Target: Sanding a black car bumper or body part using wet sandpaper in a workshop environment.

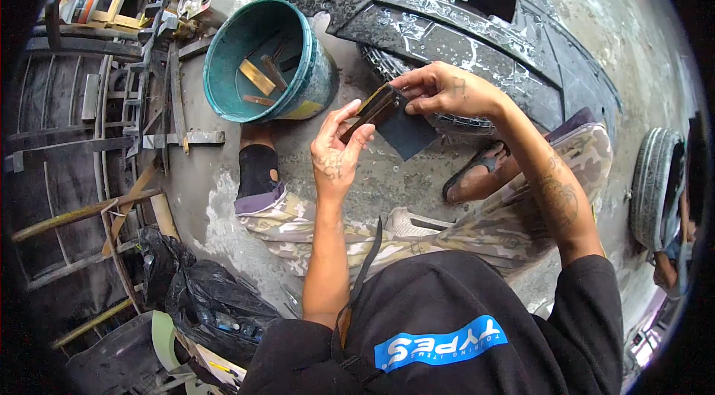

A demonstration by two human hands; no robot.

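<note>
My left hand point(335, 149) grips a narrow, dark brown wooden block point(371, 118) between thumb and fingers, in front of my body. A dark sheet point(408, 134), which looks like sandpaper, hangs beside and below the block. My right hand point(450, 93) pinches the sheet's upper part against the far end of the block. Part of the sheet lies behind the block and my fingers. Left of my hands stands a teal bucket point(316, 71) with several wood pieces point(257, 78) in the bottom.
A wet black panel point(447, 30) with white streaks rests over a tyre beyond my hands. Another tyre point(654, 186) stands at the right. Wooden frames point(82, 201) crowd the left side, near a black plastic bag point(216, 302). My sandalled foot point(473, 175) is on the concrete floor.
</note>
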